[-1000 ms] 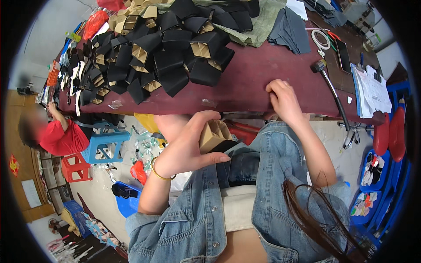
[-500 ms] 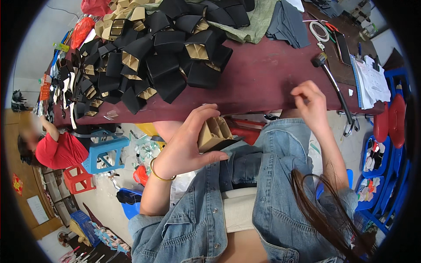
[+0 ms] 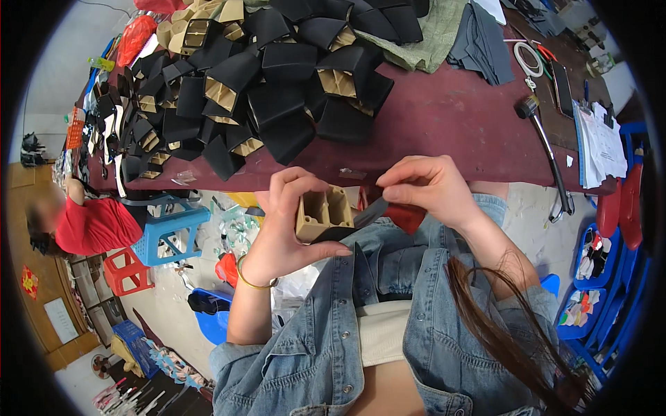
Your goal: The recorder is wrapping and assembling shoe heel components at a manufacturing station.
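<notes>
My left hand (image 3: 281, 232) is wrapped round a beige hollow block (image 3: 313, 223), thumb below and fingers above, with its two open compartments facing up. Dark covering material lies along the block's lower side, and a loose grey-black flap (image 3: 372, 213) of it sticks out to the right. The thumb and forefinger of my right hand (image 3: 437, 188) pinch the end of that flap. Both hands are over my lap, just in front of the table edge. Beyond them on the table lies a heap of similar blocks covered in black (image 3: 284, 114).
On the maroon tabletop (image 3: 444, 118) lie a green cloth (image 3: 416, 52), grey sheets (image 3: 482, 45), a hammer (image 3: 544, 145), a phone (image 3: 562, 89) and papers (image 3: 600, 149). Blue bins (image 3: 590, 277) stand at the right. A person in red (image 3: 100, 225) sits at the left near a blue stool (image 3: 166, 232).
My right hand has moved left and down to the block and taken hold of the flap's end. The flap is now pulled up and outward. My left hand has shifted slightly left with the block.
</notes>
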A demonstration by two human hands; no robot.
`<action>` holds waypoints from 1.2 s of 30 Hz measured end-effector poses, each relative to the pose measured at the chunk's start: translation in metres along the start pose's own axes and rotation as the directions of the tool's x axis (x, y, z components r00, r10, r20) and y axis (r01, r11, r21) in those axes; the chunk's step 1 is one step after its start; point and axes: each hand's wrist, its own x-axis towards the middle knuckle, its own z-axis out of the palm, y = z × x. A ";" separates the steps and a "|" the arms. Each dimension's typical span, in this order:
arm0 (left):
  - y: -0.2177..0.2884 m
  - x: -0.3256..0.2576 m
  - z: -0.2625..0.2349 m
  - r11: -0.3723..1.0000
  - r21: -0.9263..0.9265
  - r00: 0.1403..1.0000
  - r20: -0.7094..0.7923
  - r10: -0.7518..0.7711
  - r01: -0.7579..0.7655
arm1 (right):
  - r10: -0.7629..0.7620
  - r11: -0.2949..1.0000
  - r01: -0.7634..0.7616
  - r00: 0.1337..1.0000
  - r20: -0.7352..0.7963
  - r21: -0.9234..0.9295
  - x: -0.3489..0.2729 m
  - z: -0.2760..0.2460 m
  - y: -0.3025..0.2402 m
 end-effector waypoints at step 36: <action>0.004 0.022 0.067 0.590 -0.807 0.820 -0.344 -0.457 -0.010 | -0.037 0.928 0.126 0.968 -0.249 0.350 0.012 -0.034 0.016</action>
